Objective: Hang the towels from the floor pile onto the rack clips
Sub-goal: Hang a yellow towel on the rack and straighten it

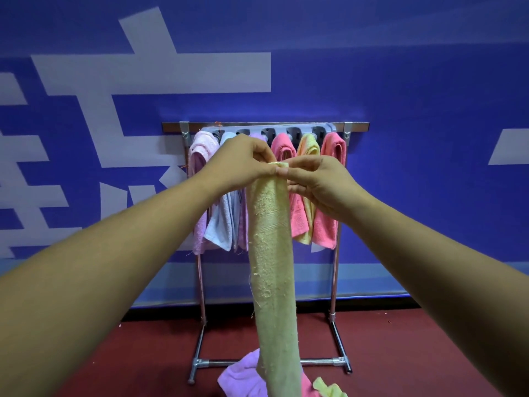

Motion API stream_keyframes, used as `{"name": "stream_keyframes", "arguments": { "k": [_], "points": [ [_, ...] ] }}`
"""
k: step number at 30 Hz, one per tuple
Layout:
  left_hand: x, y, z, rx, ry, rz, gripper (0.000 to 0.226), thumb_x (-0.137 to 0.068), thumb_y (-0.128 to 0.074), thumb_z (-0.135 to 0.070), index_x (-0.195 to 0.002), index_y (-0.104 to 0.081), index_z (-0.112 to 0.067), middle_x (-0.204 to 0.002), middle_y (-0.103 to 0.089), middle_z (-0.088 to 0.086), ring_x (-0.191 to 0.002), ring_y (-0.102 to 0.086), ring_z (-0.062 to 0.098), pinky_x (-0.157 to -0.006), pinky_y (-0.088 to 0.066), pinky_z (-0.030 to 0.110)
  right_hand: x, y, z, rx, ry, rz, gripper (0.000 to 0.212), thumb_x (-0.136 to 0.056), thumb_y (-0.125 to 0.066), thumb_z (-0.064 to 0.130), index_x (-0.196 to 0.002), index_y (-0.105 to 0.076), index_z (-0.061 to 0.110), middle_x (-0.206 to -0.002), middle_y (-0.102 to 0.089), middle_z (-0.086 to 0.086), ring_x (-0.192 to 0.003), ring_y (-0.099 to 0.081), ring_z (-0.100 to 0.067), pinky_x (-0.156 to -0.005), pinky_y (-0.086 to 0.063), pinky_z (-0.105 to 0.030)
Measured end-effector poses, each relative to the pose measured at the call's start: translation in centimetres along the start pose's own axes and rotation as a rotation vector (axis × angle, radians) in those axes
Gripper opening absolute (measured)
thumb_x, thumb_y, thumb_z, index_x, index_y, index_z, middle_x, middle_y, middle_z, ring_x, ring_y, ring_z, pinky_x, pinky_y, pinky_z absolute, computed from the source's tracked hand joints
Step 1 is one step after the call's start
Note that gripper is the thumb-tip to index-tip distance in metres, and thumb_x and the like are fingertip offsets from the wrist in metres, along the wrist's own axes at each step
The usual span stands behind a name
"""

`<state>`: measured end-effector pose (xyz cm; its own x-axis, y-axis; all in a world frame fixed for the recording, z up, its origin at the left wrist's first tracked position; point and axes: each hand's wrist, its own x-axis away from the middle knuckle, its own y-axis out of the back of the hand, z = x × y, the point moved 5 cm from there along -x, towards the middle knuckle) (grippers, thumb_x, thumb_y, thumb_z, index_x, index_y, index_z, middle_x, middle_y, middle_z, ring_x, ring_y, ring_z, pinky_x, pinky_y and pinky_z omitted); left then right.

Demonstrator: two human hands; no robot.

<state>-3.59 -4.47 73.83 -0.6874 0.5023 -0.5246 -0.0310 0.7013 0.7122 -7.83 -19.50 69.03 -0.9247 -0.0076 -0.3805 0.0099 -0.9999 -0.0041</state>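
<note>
A long pale yellow towel (272, 253) hangs straight down in front of me, its top end folded over. My left hand (237, 161) and my right hand (317, 181) both pinch that top end, just in front of the metal rack (335, 270). The rack's grey clip strip (329, 128) carries several hung towels: light pink (199, 156), light blue (221, 224), lilac, pink (282, 147), yellow (307, 146) and coral (333, 150). The floor pile (240, 376) with lilac, pink and yellow towels lies at the bottom, partly behind the held towel.
The rack stands against a blue wall (415, 96) with large white shapes. Its base bar (223, 363) rests on dark red floor (400, 353). My forearms reach in from both lower corners.
</note>
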Motion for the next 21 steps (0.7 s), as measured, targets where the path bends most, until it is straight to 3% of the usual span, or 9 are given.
{"name": "stream_keyframes", "arguments": {
  "k": [3, 5, 7, 9, 11, 13, 15, 16, 21],
  "points": [
    [0.1, 0.1, 0.2, -0.022, -0.006, 0.022, 0.018, -0.081, -0.077, -0.037, -0.082, -0.075, -0.019, -0.076, -0.071, -0.007, -0.072, -0.064, 0.007, -0.071, -0.049, 0.024, 0.1, 0.4, 0.0, 0.098, 0.045, -0.046, 0.028, -0.072, -0.081, 0.023, -0.094, -0.075, 0.006, -0.091, -0.076, -0.009, -0.089, -0.070, -0.021, -0.083, -0.054, -0.036],
    [0.4, 0.0, 0.4, -0.055, -0.009, 0.104, 0.025, -0.085, -0.073, -0.042, -0.081, -0.074, -0.017, -0.064, -0.063, -0.011, -0.061, -0.053, 0.000, -0.060, -0.042, 0.014, 0.0, 0.8, -0.1, 0.122, 0.049, -0.065, 0.021, -0.076, -0.082, 0.020, -0.092, -0.076, 0.007, -0.091, -0.075, -0.011, -0.088, -0.068, -0.024, -0.085, -0.053, -0.039],
    [0.7, -0.2, 0.8, -0.097, -0.023, 0.215, 0.036, -0.087, -0.070, -0.044, -0.078, -0.074, -0.010, -0.064, -0.052, -0.002, -0.059, -0.041, 0.003, -0.053, -0.032, 0.014, 0.1, 1.3, -0.2, 0.163, 0.056, -0.094, 0.011, -0.084, -0.078, 0.013, -0.093, -0.076, 0.007, -0.087, -0.074, -0.010, -0.084, -0.065, -0.024, -0.084, -0.053, -0.039],
    [1.3, -0.1, 1.2, -0.155, -0.009, 0.256, 0.038, -0.087, -0.070, -0.043, -0.079, -0.075, -0.006, -0.080, -0.053, 0.018, -0.074, -0.043, 0.011, -0.062, -0.034, 0.014, 0.3, 1.8, -0.3, 0.250, 0.054, -0.122, 0.008, -0.086, -0.077, 0.013, -0.093, -0.076, 0.009, -0.084, -0.073, -0.004, -0.082, -0.065, -0.019, -0.083, -0.053, -0.036],
    [1.4, 0.1, 1.8, -0.173, 0.004, 0.267, 0.038, -0.087, -0.070, -0.044, -0.078, -0.072, -0.008, -0.085, -0.058, 0.022, -0.075, -0.050, 0.026, -0.069, -0.042, 0.028, 0.6, 2.0, -0.6, 0.337, 0.049, -0.131, 0.008, -0.087, -0.077, 0.015, -0.093, -0.076, 0.011, -0.082, -0.074, 0.004, -0.080, -0.067, -0.008, -0.085, -0.053, -0.031],
    [1.4, 0.4, 1.9, -0.155, 0.029, 0.219, 0.039, -0.087, -0.070, -0.044, -0.076, -0.065, -0.007, -0.076, -0.058, 0.017, -0.067, -0.052, 0.024, -0.062, -0.040, 0.027, 0.7, 2.0, -0.4, 0.362, 0.051, -0.148, 0.006, -0.087, -0.077, 0.017, -0.091, -0.076, 0.013, -0.077, -0.072, 0.010, -0.076, -0.065, -0.001, -0.084, -0.050, -0.026],
    [1.3, 0.7, 1.8, 0.118, 0.065, 0.140, 0.032, -0.088, -0.072, -0.034, -0.070, -0.059, -0.011, -0.067, -0.053, 0.005, -0.059, -0.049, 0.010, -0.058, -0.040, 0.014, 0.6, 2.0, -0.1, 0.183, 0.011, -0.145, 0.002, -0.088, -0.074, 0.015, -0.089, -0.075, 0.013, -0.076, -0.070, 0.009, -0.073, -0.062, -0.005, -0.077, -0.046, -0.026],
    [1.2, 0.6, 2.0, 0.251, 0.091, 0.105, 0.029, -0.088, -0.073, -0.028, -0.068, -0.058, -0.013, -0.067, -0.055, 0.001, -0.060, -0.052, 0.006, -0.062, -0.044, 0.014, 0.5, 1.9, 0.0, 0.079, -0.016, -0.140, 0.003, -0.089, -0.073, 0.014, -0.087, -0.075, 0.013, -0.077, -0.070, 0.005, -0.075, -0.061, -0.009, -0.077, -0.045, -0.027],
    [1.3, -0.8, 3.9, 0.226, 0.116, 0.058, 0.024, -0.083, -0.079, -0.027, -0.073, -0.058, -0.018, -0.069, -0.060, -0.002, -0.068, -0.056, 0.012, -0.071, -0.048, 0.032, 0.1, 1.9, -0.3, 0.273, 0.018, -0.153, 0.006, -0.087, -0.076, 0.016, -0.082, -0.076, 0.018, -0.080, -0.073, 0.004, -0.079, -0.067, -0.011, -0.079, -0.051, -0.030]
  ]
}}
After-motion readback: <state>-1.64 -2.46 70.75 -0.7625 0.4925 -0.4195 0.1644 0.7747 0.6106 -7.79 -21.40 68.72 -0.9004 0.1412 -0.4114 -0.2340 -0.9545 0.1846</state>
